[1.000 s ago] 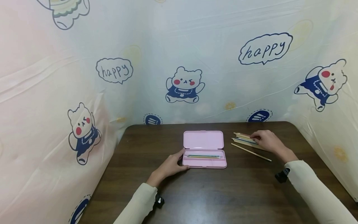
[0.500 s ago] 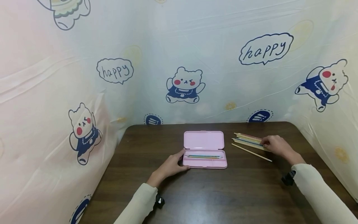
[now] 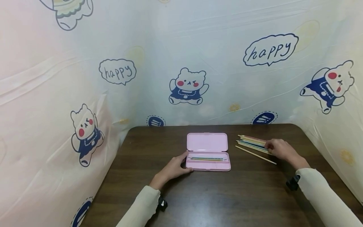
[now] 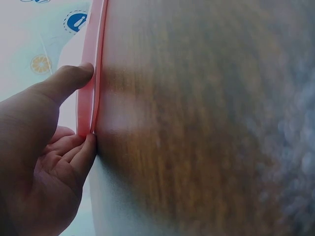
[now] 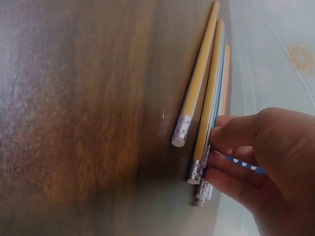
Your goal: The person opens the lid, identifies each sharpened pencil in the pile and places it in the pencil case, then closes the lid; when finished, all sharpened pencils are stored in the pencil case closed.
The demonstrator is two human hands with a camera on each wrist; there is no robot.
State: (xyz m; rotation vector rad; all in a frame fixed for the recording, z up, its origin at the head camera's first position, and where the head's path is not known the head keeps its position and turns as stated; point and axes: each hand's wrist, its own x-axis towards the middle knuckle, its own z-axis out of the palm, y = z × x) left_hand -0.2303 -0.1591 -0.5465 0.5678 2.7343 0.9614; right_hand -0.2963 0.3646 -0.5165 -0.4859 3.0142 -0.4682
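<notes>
A pink pencil case (image 3: 198, 165) lies unfolded on the table, with a few pencils (image 3: 207, 159) in its tray. My left hand (image 3: 171, 168) holds its left end, the thumb on the front wall and the fingers round the side, as the left wrist view also shows. To the right lies a bunch of pencils (image 3: 250, 143) in several colours. My right hand (image 3: 280, 149) pinches at the eraser ends of that bunch with thumb and fingertips. In the right wrist view a blue dotted pencil (image 5: 246, 164) shows behind those fingers.
One yellow pencil (image 5: 199, 73) with a silver ferrule lies apart, in front of the bunch. The dark wooden table (image 3: 215, 198) ends at the back against a curtain (image 3: 227, 88) printed with bears. Black wrist cameras sit on both cuffs.
My right hand has slid right along the pencils to their eraser ends, uncovering more of the bunch. The left hand and the pencil case have stayed in place.
</notes>
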